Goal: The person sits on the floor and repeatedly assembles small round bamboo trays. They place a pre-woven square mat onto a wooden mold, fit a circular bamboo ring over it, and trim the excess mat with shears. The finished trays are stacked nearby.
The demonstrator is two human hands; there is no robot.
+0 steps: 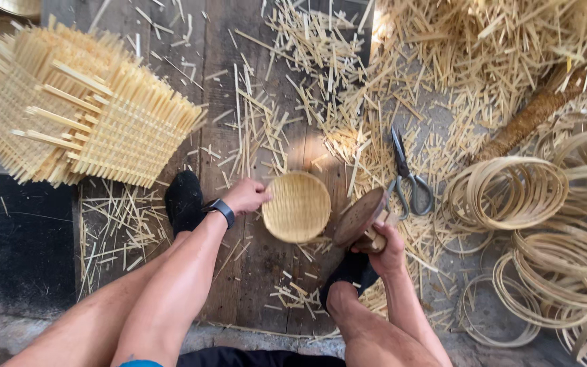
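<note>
While the left hand (244, 196) grips an empty round woven basket (297, 206), the right hand (387, 253) clutches a wooden block (360, 219).

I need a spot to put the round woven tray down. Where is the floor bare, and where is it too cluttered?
Barest: the dark slab below the stack of woven squares, left of the left hand, and the plank under the round woven tray, with only a few splints. Crowded: offcuts round the scissors, hoop coils beyond the right hand.
</note>
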